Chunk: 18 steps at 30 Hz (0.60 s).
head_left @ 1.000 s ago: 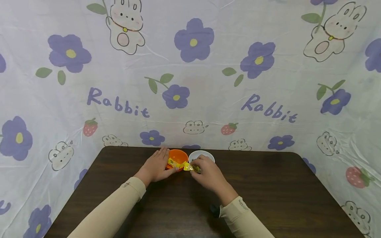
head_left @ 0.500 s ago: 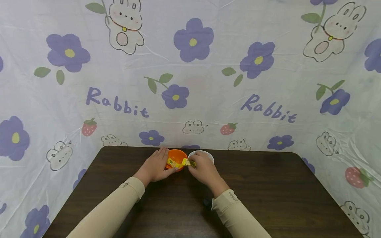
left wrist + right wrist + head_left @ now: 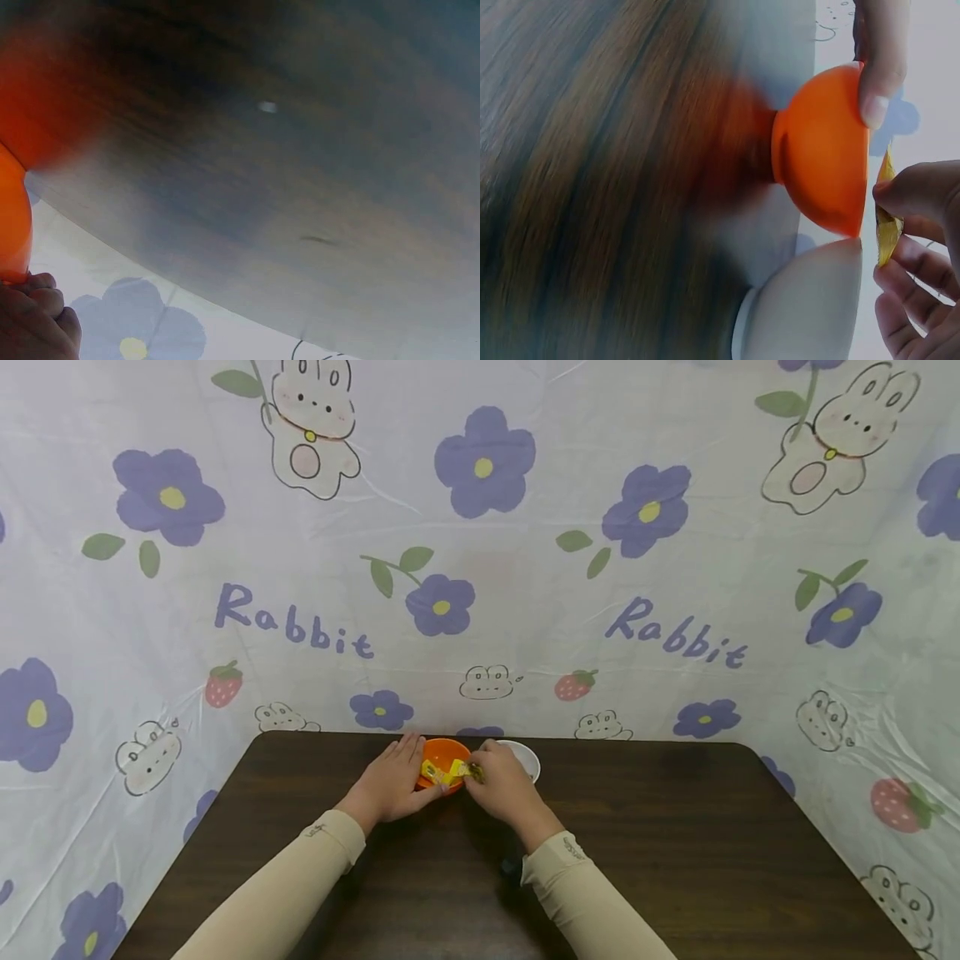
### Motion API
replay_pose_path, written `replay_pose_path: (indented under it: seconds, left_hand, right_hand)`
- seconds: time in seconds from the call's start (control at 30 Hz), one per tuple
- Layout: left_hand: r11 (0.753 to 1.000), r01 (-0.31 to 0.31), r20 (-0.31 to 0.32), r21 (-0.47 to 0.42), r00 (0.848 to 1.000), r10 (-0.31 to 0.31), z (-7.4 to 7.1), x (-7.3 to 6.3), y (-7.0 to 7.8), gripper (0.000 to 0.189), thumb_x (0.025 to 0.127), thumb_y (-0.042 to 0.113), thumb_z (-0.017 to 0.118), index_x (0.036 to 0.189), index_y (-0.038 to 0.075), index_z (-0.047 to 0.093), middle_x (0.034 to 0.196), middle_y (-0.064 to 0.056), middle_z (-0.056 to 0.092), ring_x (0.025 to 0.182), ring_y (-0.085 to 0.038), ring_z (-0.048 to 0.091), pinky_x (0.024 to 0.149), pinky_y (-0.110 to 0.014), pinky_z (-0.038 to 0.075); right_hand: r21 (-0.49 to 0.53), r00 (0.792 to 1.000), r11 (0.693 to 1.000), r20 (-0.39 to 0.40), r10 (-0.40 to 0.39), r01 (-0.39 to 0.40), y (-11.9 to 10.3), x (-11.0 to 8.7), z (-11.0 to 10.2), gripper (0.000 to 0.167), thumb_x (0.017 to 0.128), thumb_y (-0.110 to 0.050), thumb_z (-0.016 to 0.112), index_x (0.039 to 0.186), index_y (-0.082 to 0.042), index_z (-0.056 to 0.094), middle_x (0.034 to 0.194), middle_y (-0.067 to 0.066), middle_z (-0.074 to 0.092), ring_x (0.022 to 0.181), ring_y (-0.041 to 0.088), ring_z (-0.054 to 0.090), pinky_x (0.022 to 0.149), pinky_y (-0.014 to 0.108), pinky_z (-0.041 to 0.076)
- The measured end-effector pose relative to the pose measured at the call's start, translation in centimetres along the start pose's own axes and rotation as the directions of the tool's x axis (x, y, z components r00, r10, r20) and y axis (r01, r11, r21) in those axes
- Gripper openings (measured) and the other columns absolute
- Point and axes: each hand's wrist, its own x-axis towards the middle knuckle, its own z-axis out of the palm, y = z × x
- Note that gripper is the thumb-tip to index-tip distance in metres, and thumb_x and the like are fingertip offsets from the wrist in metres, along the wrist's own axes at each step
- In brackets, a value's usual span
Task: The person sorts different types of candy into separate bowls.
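My left hand (image 3: 392, 782) holds an orange bowl (image 3: 447, 748), its thumb over the near rim and its fingers along the left side. Between thumb and fingertips, my right hand (image 3: 506, 783) pinches a candy in a shiny yellow wrapper (image 3: 888, 234), above the orange bowl's right rim. Other yellow-wrapped candy (image 3: 432, 772) lies inside that bowl; how many pieces is unclear. Touching the orange bowl on its right stands a white bowl (image 3: 528, 758), partly hidden behind my right hand. In the left wrist view, curled fingers (image 3: 46, 300) show beside the orange wall.
Both bowls stand near the far edge of a dark brown wooden table (image 3: 645, 827). Right behind that edge hangs a white cloth (image 3: 487, 560) printed with flowers and rabbits. A small dark object (image 3: 512, 868) shows beneath my right wrist.
My right hand has moved left with the candy, from in front of the white bowl to the orange bowl's rim. More of the white bowl's right side shows. My left hand stays put.
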Motion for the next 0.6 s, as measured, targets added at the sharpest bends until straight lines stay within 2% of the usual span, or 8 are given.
replay_pose_path:
  seconds: [0.13, 0.33, 0.47, 0.6]
  left_hand:
    - [1.0, -0.004, -0.001, -0.004, 1.0, 0.004, -0.08, -0.13, 0.04, 0.099, 0.103, 0.072, 0.041, 0.166, -0.004, 0.028, 0.174, -0.022, 0.027, 0.163, -0.038, 0.026, 0.134, -0.052, 0.022]
    - [1.0, -0.004, 0.004, 0.002, 1.0, 0.004, 0.16, -0.11, -0.04, 0.098, 0.104, 0.071, 0.041, 0.166, -0.004, 0.027, 0.175, -0.022, 0.024, 0.164, -0.037, 0.024, 0.134, -0.051, 0.021]
    - [1.0, -0.009, -0.001, -0.004, 1.0, 0.009, 0.02, -0.18, -0.03, 0.097, 0.104, 0.07, 0.041, 0.166, -0.004, 0.027, 0.175, -0.023, 0.025, 0.164, -0.038, 0.024, 0.134, -0.052, 0.021]
    - [1.0, -0.009, 0.003, -0.008, 1.0, 0.009, -0.24, -0.27, -0.01, 0.097, 0.105, 0.07, 0.041, 0.165, -0.005, 0.027, 0.174, -0.024, 0.026, 0.163, -0.039, 0.025, 0.134, -0.053, 0.022]
  right_hand:
    - [0.042, 1.0, 0.999, 0.017, -0.005, 0.004, -0.4, 0.44, 0.14, 0.022, 0.092, -0.011, 0.081, 0.109, 0.002, 0.081, 0.098, 0.014, 0.069, 0.089, 0.025, 0.063, 0.088, 0.043, 0.06]
    - [0.034, 0.999, 0.999, 0.041, 0.017, -0.018, -0.43, 0.78, 0.59, 0.024, 0.092, -0.012, 0.08, 0.112, 0.002, 0.08, 0.101, 0.014, 0.069, 0.092, 0.025, 0.064, 0.092, 0.043, 0.06]
    - [0.028, 0.999, 1.0, 0.035, 0.006, -0.007, -0.29, 0.71, 0.55, 0.028, 0.092, -0.012, 0.08, 0.116, 0.002, 0.079, 0.105, 0.017, 0.069, 0.093, 0.026, 0.063, 0.093, 0.044, 0.06]
    - [0.03, 1.0, 0.999, 0.012, -0.024, 0.024, -0.14, 0.43, 0.28, 0.027, 0.091, -0.012, 0.08, 0.115, 0.002, 0.078, 0.104, 0.017, 0.068, 0.091, 0.026, 0.062, 0.09, 0.045, 0.059]
